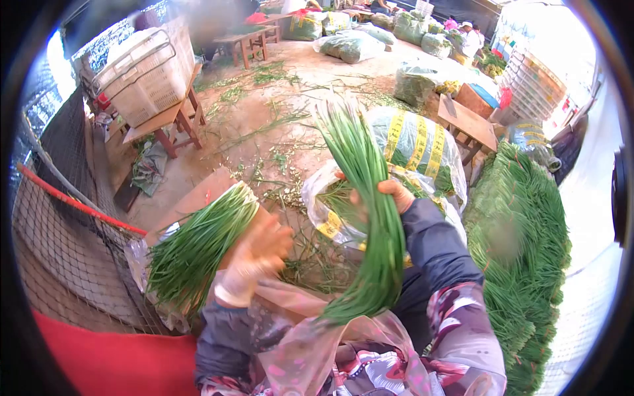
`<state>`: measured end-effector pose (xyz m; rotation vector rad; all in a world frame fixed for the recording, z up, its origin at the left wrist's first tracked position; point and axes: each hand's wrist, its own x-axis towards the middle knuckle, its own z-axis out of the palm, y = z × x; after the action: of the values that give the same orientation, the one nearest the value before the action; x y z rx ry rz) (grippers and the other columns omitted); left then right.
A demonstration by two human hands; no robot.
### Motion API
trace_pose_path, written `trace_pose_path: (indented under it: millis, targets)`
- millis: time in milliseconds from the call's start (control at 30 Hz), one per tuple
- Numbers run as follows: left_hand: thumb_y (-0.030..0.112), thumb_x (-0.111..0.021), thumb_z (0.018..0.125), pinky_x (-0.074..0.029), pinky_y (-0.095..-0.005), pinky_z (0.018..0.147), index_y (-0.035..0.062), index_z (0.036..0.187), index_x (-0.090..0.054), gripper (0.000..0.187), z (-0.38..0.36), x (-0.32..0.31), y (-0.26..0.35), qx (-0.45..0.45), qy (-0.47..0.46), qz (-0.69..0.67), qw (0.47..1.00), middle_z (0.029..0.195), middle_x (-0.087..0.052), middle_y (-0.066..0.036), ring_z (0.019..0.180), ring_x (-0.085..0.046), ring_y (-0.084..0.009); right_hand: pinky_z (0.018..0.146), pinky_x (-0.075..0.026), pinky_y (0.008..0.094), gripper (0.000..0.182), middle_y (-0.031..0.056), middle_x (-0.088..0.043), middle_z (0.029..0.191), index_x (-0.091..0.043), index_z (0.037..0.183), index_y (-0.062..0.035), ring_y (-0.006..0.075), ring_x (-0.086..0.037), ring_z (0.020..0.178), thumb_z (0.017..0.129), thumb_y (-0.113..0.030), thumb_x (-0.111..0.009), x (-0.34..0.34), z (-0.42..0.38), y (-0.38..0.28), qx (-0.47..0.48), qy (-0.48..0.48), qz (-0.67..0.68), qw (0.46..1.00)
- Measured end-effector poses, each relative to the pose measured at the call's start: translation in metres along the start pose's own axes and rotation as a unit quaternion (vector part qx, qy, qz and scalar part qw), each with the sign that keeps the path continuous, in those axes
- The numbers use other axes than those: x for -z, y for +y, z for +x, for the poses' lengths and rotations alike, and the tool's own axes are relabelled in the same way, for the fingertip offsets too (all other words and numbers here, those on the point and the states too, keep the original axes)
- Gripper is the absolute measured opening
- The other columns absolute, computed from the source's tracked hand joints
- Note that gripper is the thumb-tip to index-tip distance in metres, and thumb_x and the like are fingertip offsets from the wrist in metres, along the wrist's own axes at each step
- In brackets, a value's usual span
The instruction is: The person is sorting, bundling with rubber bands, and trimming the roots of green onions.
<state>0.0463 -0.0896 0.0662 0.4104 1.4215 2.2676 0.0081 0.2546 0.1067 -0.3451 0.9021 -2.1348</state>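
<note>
A long bundle of green stalks (pixel 370 191) with pale ends pointing up and away hangs in my right hand (pixel 396 196), whose fingers wrap round its middle. The leafy end of this bundle curves down to my lap. My left hand (pixel 261 247) is blurred by motion, and its fingers are smeared. Just left of it, a second bundle of green stalks (pixel 201 244) lies on a board (pixel 191 202), its pale cut ends toward the upper right. Behind the held bundle sits an open clear plastic bag (pixel 317 204) with greens inside.
A large pile of green stalks (pixel 518 264) lies along my right side. Ahead are a taped bag of greens (pixel 416 142), a small wooden bench (pixel 469 122) and scraps on the floor. White crates (pixel 148 79) stand at the upper left. People are in the distance.
</note>
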Motion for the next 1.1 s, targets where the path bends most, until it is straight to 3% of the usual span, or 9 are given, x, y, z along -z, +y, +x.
trace_pose_path:
  millis: [100, 267, 367, 433, 500, 533, 633, 833, 1100]
  targets:
    - [0.047, -0.079, 0.07, -0.037, -0.0505, 0.105, 0.01, 0.147, -0.027, 0.101, 0.033, 0.009, -0.023, -0.022, -0.029, -0.179, 0.983, 0.145, -0.036, -0.023, 0.128, -0.044, -0.0369, 0.061, -0.059, 0.0335, 0.092, 0.0164, -0.058, 0.123, -0.037, 0.141, -0.0008, 0.0248, -0.068, 0.08, 0.063, -0.024, -0.079, -0.038, 0.002, 0.037, -0.029, 0.107, -0.038, 0.993]
    - [0.019, -0.074, 0.08, -0.045, -0.0488, 0.098, 0.0029, 0.14, -0.033, 0.074, 0.037, -0.03, -0.012, -0.039, -0.022, -0.269, 0.962, 0.122, -0.055, -0.022, 0.112, -0.056, -0.0357, 0.084, -0.055, 0.0367, 0.091, 0.0162, -0.05, 0.135, -0.037, 0.141, -0.002, 0.0276, -0.063, 0.103, 0.067, -0.031, -0.081, -0.025, 0.017, 0.124, -0.146, 0.0, 0.047, 0.988]
    - [0.007, -0.07, 0.08, -0.052, -0.0411, 0.088, -0.0009, 0.124, -0.049, 0.05, 0.032, -0.033, -0.014, -0.028, 0.054, -0.269, 0.961, 0.105, -0.062, -0.014, 0.095, -0.063, -0.0277, 0.094, -0.049, 0.0331, 0.091, 0.0123, -0.058, 0.126, -0.04, 0.14, -0.0036, 0.0224, -0.061, 0.106, 0.072, -0.052, -0.076, -0.06, 0.02, 0.115, -0.019, 0.11, -0.014, 0.994]
    - [0.009, -0.069, 0.082, -0.053, -0.0433, 0.088, 0.002, 0.127, -0.049, 0.05, 0.031, -0.027, -0.02, -0.018, 0.137, -0.216, 0.967, 0.104, -0.062, -0.015, 0.094, -0.063, -0.0283, 0.091, -0.05, 0.0307, 0.075, 0.0107, -0.063, 0.116, -0.05, 0.132, -0.001, 0.0171, -0.061, 0.104, 0.077, -0.045, -0.075, -0.049, 0.039, 0.118, 0.093, 0.117, -0.018, 0.989]
    - [-0.002, -0.065, 0.082, -0.05, -0.0313, 0.081, 0.0022, 0.116, -0.056, 0.035, 0.03, -0.035, -0.02, -0.046, 0.171, -0.191, 0.965, 0.101, -0.061, -0.007, 0.091, -0.061, -0.0181, 0.087, -0.05, 0.0296, 0.05, 0.0095, -0.066, 0.108, -0.059, 0.121, 0.0021, 0.014, -0.061, 0.098, 0.085, -0.03, -0.07, -0.053, 0.041, 0.103, 0.049, 0.236, -0.416, 0.877]
    - [-0.003, -0.064, 0.082, -0.05, -0.0299, 0.081, 0.0034, 0.115, -0.057, 0.034, 0.032, -0.032, -0.024, -0.038, 0.168, -0.197, 0.965, 0.1, -0.061, -0.005, 0.091, -0.06, -0.0162, 0.082, -0.05, 0.0292, 0.032, 0.0082, -0.067, 0.102, -0.064, 0.111, 0.0041, 0.0135, -0.061, 0.091, 0.088, -0.018, -0.066, -0.068, 0.044, 0.1, 0.015, 0.269, -0.446, 0.853]
    - [-0.005, -0.061, 0.082, -0.048, -0.0294, 0.083, 0.003, 0.116, -0.057, 0.034, 0.029, -0.05, -0.013, -0.07, 0.185, -0.133, 0.971, 0.104, -0.059, -0.004, 0.092, -0.059, -0.0146, 0.071, -0.049, 0.0314, 0.028, 0.0107, -0.067, 0.078, -0.068, 0.096, -0.0025, 0.0116, -0.06, 0.076, 0.087, -0.029, -0.066, -0.083, 0.041, 0.096, 0.062, 0.322, -0.512, 0.794]
    - [0.0, -0.062, 0.082, -0.046, -0.0301, 0.09, -0.0006, 0.125, -0.052, 0.044, 0.026, -0.064, -0.018, -0.075, 0.154, -0.106, 0.979, 0.108, -0.058, -0.006, 0.098, -0.057, -0.0163, 0.074, -0.05, 0.0381, 0.027, 0.0171, -0.067, 0.085, -0.067, 0.099, -0.0057, 0.0326, -0.065, 0.081, 0.09, -0.029, -0.057, -0.092, 0.041, 0.09, 0.11, 0.351, -0.605, 0.706]
    - [-0.001, -0.065, 0.074, -0.039, -0.0386, 0.104, -0.0009, 0.117, -0.056, 0.044, 0.019, -0.06, 0.002, -0.069, 0.046, -0.055, 0.995, 0.118, -0.058, -0.015, 0.112, -0.055, -0.0251, 0.08, -0.05, 0.0408, 0.029, 0.0212, -0.066, 0.091, -0.063, 0.108, -0.0042, 0.0378, -0.064, 0.087, 0.091, -0.026, -0.053, -0.097, 0.053, 0.088, 0.042, 0.255, -0.639, 0.724]
